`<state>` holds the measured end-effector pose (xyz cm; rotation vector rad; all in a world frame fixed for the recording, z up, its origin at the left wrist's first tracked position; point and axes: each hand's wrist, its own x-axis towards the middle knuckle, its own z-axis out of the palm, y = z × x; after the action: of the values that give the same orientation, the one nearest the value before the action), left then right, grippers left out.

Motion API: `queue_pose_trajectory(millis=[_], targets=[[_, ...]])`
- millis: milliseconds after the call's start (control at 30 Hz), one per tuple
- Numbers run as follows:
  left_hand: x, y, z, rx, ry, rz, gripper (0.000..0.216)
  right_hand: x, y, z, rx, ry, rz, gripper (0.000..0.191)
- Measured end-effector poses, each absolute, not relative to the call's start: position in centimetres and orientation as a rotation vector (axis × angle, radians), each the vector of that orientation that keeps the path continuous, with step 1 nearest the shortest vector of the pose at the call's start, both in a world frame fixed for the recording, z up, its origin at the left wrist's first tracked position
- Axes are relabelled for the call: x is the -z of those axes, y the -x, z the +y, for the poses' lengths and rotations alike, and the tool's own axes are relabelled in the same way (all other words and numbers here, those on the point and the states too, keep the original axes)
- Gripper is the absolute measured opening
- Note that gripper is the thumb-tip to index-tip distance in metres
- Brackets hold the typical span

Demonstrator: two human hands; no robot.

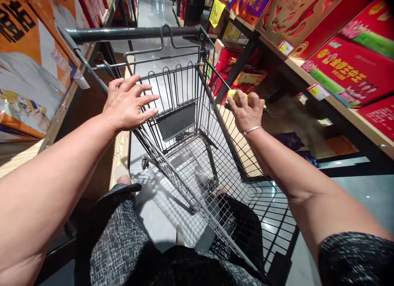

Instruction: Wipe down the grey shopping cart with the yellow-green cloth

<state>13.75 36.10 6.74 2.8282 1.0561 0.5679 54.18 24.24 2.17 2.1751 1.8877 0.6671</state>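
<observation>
From my remote seat, I have the left hand spread loosely over one side of the shopping cart — whether its palm bears on the metal, I can't tell. My right hand curls around something yellow at the opposite side. The cart stands between orange packages and red boxes.

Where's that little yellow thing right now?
In the head view, the yellow thing is right of centre, under the fingers of the right hand, at the shopping cart's rim on the side nearer the red boxes.
</observation>
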Motion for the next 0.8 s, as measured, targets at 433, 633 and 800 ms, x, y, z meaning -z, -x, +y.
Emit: queue_pose_trajectory(millis=[433, 633, 800], targets=[[-6.9, -14.0, 36.3, -0.545, -2.894, 1.035, 0.092, 19.0, -50.1, 13.5, 0.115, -2.038, 1.626, 0.059], [-6.9, -14.0, 36.8, -0.530, -2.914, 1.046, 0.075, 20.0, -48.1, 11.9, 0.374, -2.188, 1.546, 0.065], [-6.8, -14.2, 36.7, -0.551, -2.902, 1.098, 0.069, 19.7, -41.6, 9.9, 1.060, -2.341, 1.698, 0.070]])
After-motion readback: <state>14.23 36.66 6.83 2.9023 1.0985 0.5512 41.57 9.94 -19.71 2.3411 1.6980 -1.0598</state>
